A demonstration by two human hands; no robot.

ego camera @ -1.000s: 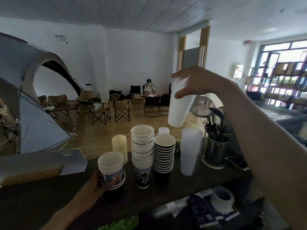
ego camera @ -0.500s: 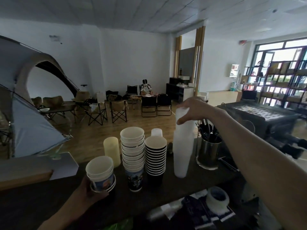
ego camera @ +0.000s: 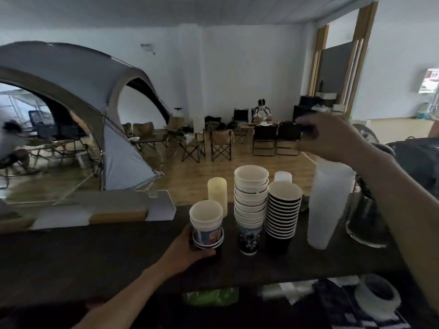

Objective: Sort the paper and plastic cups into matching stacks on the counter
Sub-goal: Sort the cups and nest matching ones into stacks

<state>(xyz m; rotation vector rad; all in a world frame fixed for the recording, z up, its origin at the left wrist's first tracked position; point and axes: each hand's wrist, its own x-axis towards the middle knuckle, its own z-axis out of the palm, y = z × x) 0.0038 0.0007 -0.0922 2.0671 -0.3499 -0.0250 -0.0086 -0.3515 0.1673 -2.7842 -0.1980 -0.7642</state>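
We grip the short paper cup stack (ego camera: 206,217) in the left hand (ego camera: 190,248), fingers curled round its base. It stands at the left end of the cup row, with open bench (ego camera: 95,257) to its left. The right hand (ego camera: 332,138) hovers just above the rim of the plastic cup stack (ego camera: 327,205). Blur hides its fingers, so we cannot tell their state. The plastic cup stack stands between the black paper cup stack (ego camera: 282,210) and the utensil holder (ego camera: 365,222), with narrow gaps on both sides.

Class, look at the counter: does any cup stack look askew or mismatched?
Yes. The short stack gripped by the left hand seems mixed: printed paper cups sit inside dark-rimmed ones resembling the black cup stack. In the tall printed stack, upper cups nest unevenly.
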